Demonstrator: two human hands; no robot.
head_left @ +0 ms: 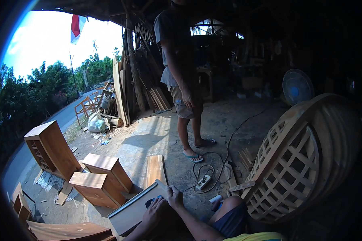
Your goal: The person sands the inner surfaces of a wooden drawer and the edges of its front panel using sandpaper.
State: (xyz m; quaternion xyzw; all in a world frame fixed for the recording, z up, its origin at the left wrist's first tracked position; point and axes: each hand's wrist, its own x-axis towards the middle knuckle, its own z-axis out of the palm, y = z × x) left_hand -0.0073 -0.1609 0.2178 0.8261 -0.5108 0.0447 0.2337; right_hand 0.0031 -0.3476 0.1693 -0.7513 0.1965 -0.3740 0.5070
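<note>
A pale wooden panel [128, 213] with a dark strip along its far edge lies slanted in front of me; it may be the side of a drawer. My left hand [154, 209] is pressed onto it, with a small dark blue pad [151, 201] under the fingers. The pad looks like folded sandpaper, though most of it is covered. Closer to the panel's right end, my right hand [174, 197] is closed around the upper corner.
Wooden drawers [93, 185] and a small cabinet [54, 148] stand on the left. A board [155, 170] lies beyond the panel. On the right are a power strip [204, 182] with cables and a large latticed wooden frame [287, 170]. Another person [181, 88] stands ahead; a fan [297, 87] is behind.
</note>
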